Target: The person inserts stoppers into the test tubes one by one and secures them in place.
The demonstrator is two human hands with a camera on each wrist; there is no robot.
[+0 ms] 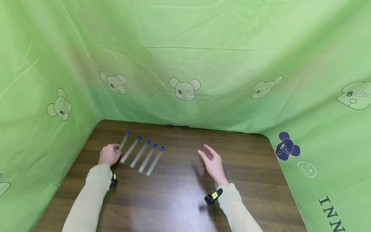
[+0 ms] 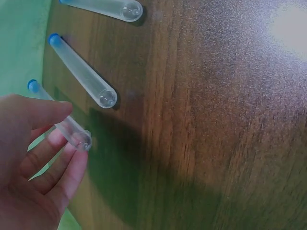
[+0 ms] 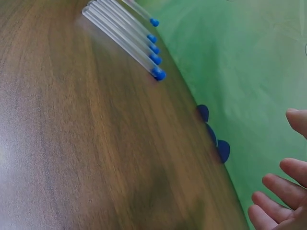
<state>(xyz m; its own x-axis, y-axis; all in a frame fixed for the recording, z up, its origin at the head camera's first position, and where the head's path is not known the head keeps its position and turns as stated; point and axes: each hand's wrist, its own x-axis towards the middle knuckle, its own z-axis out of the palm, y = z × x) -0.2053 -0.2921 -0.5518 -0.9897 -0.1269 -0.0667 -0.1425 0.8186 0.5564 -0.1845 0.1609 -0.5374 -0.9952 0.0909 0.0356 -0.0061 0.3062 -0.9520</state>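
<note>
At the left of the table, my left hand (image 1: 109, 155) pinches a clear test tube (image 1: 124, 141) with a blue cap. The left wrist view has the thumb across the tube and the fingers beneath its rounded end (image 2: 80, 140); the blue cap points away from me. Just right of it, several more capped test tubes (image 1: 140, 153) lie side by side on the wood, slanted the same way, caps toward the back. My right hand (image 1: 214, 164) hovers over the right part of the table, fingers and thumb apart, holding nothing.
The brown wooden table (image 1: 179, 206) has rounded back corners. A green cloth (image 1: 185, 58) printed with bear heads hangs along its back and both sides. Small black cameras sit on both wrists, the right one (image 1: 213, 196) standing out beside the sleeve.
</note>
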